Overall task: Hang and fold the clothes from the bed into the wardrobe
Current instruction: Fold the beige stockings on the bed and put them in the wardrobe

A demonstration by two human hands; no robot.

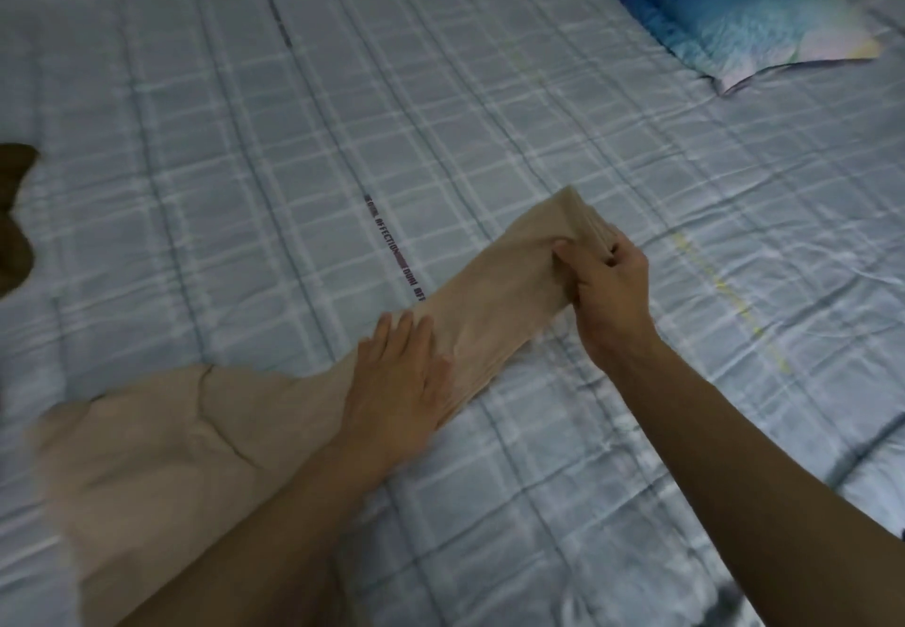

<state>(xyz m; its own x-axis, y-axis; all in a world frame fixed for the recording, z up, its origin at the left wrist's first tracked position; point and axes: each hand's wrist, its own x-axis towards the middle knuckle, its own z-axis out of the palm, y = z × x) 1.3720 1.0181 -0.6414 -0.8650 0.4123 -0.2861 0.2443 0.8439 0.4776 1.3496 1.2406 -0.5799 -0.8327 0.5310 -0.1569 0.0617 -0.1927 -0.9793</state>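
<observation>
A beige garment (186, 435) lies stretched across the pale blue checked bedspread (343, 136), wide at the lower left and narrow toward the centre right. My left hand (399, 381) presses flat on its middle with fingers straight. My right hand (609, 283) grips the bunched narrow end and lifts it slightly off the bed. The wardrobe is out of view.
A dark brown piece of clothing (14, 220) lies at the left edge of the bed. A blue patterned pillow (734, 4) rests at the top right. Printed lettering runs along a stripe of the bedspread near the centre.
</observation>
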